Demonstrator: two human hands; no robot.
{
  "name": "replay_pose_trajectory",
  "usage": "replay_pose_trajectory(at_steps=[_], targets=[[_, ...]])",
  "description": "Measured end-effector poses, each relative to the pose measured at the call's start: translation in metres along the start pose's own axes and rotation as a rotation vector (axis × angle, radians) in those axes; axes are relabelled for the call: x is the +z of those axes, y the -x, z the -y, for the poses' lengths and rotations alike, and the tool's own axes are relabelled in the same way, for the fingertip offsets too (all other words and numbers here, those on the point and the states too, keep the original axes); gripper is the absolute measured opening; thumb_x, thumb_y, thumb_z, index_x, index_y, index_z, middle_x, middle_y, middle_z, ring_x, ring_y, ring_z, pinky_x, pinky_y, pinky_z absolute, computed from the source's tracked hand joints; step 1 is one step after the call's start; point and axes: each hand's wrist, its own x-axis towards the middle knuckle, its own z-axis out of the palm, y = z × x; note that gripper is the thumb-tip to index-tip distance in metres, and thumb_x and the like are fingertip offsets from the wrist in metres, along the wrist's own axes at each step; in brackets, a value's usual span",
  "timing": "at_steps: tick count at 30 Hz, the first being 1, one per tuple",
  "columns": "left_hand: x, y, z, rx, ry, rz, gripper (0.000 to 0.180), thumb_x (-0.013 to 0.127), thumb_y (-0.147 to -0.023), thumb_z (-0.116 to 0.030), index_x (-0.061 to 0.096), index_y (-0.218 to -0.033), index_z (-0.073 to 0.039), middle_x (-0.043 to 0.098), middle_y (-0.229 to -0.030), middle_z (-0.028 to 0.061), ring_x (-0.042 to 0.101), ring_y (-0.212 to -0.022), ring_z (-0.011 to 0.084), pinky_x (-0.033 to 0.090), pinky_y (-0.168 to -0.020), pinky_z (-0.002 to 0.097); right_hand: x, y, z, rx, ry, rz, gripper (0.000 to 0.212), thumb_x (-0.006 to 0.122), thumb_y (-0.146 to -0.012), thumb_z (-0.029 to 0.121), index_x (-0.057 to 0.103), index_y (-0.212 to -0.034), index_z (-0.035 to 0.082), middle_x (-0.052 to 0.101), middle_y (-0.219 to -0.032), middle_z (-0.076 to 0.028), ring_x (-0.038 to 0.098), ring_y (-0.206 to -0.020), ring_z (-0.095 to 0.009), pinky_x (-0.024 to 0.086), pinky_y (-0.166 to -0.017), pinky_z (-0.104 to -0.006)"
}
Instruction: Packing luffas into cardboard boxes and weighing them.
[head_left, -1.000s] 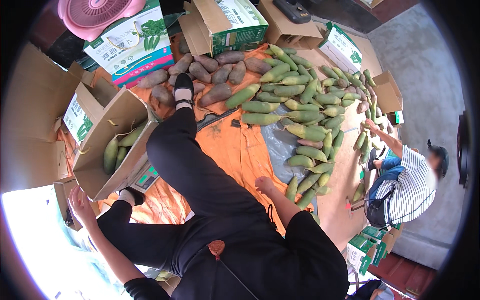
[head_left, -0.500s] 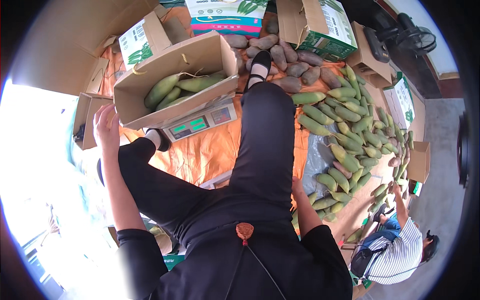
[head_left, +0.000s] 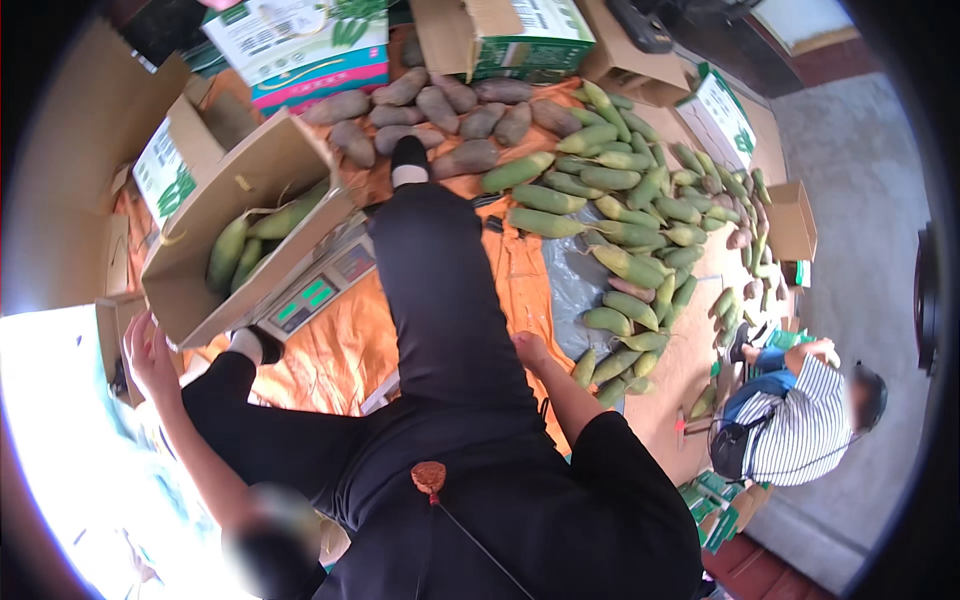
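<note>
My left hand [head_left: 150,358] is beside the near left corner of an open cardboard box [head_left: 165,300]. Its fingers are apart and hold nothing; whether they touch the cardboard I cannot tell. Several green radishes [head_left: 229,252] lie in this box, which stands tilted in view on a digital scale [head_left: 345,262] with a lit green display [head_left: 303,304]. Beside my right thigh, my right hand [head_left: 530,348] hangs low over the orange sheet, apart from the radishes. Its fingers are mostly hidden.
Green radishes [head_left: 630,265] are heaped to the right, purplish-brown roots [head_left: 400,115] at the far side. Cartons [head_left: 530,45] stand behind them. An orange sheet [head_left: 350,350] and grey plastic [head_left: 575,290] cover the floor. A person in a striped shirt [head_left: 800,425] sits at right.
The view has swung right, so the box and scale appear farther left. More of my right hand shows. The other person's hand has drawn back from the radishes toward the body.
</note>
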Motion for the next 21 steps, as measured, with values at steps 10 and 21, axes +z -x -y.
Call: replay_pose_trajectory(at_steps=[10,21], targets=[[0.034,-0.014,0.009,0.021,-0.102,0.031,0.027,0.058,-0.092,-0.017,0.061,-0.118,-0.011,0.055,-0.124,0.0068,0.055,-0.112,0.0205,0.049,-0.084,0.0325,-0.035,-0.040,-0.063,0.074,-0.190,0.002,0.021,0.061,-0.083,0.018,0.059,-0.101,0.008,0.063,-0.086,-0.003,0.064,-0.070,-0.017,0.047,-0.055,-0.0304],[0.058,-0.019,-0.006,0.046,-0.130,0.064,0.028,0.057,-0.092,-0.019,0.061,-0.119,-0.011,0.055,-0.123,0.0088,0.055,-0.112,0.0215,0.049,-0.086,0.0331,-0.049,-0.090,-0.138,-0.333,0.074,-0.066,0.016,0.062,-0.082,0.017,0.061,-0.093,0.006,0.062,-0.077,-0.004,0.062,-0.061,-0.016,0.045,-0.048,-0.0286]])
